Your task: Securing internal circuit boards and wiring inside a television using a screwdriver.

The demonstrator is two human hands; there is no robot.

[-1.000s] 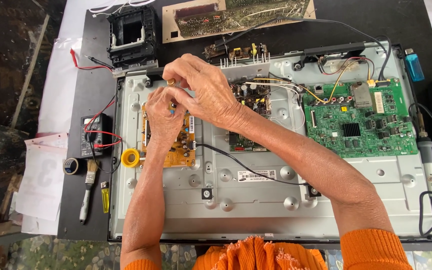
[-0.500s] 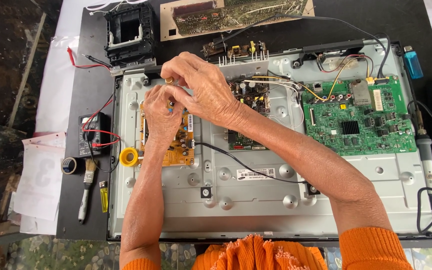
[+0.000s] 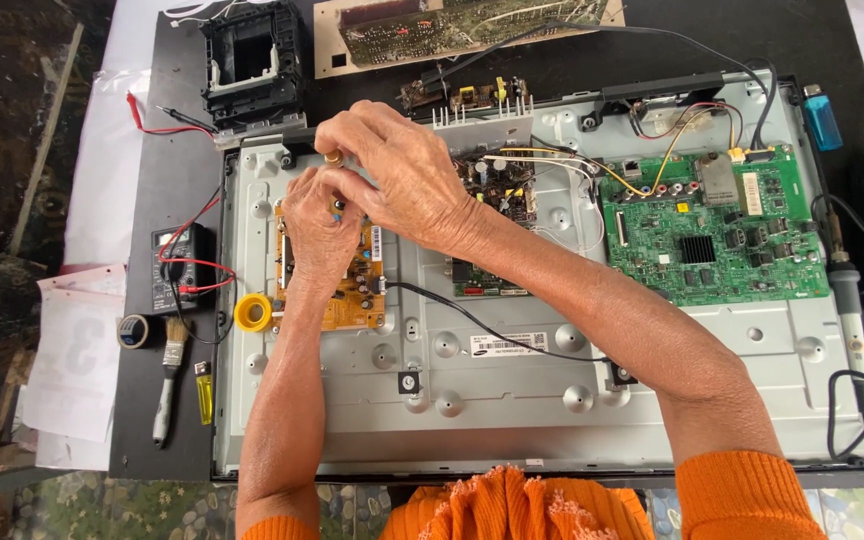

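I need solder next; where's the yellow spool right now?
In the head view the yellow spool lies at the metal chassis's left edge, between the multimeter and the orange circuit board, beside the left hand's wrist.

My left grip [image 3: 317, 225] and right grip [image 3: 392, 175] crowd together over the orange board [image 3: 347, 290], so little room is left there. A black cable [image 3: 492, 325] crosses the bare metal panel [image 3: 512, 400] below my right forearm; the rest of that panel lies open. The green board [image 3: 712, 235] blocks the right, the multimeter [image 3: 174, 268] and its leads the left.
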